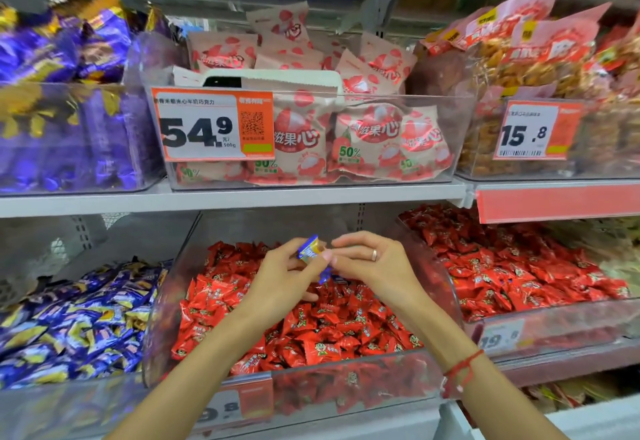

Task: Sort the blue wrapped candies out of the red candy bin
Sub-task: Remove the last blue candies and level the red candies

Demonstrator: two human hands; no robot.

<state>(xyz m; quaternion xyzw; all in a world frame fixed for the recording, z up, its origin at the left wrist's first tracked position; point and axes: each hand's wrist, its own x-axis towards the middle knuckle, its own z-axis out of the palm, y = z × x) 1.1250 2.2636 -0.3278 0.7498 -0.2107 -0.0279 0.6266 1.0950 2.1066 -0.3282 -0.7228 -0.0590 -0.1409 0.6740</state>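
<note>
A clear bin (162,301) on the lower shelf is filled with red wrapped candies (332,332). Above the heap, my left hand (284,276) pinches a blue wrapped candy (308,248) between thumb and fingers. My right hand (374,263), with a ring on one finger, meets it from the right, its fingertips at the same candy. A second blue wrapped candy (325,274) shows just under the two hands; which hand holds it I cannot tell. My wrists hide part of the red heap.
Left of the red bin lies a bin of blue and gold wrapped candies (79,321). Another bin of red candies (519,266) stands to the right. The upper shelf (242,197) carries purple bags, pink snack packs and price tags close above my hands.
</note>
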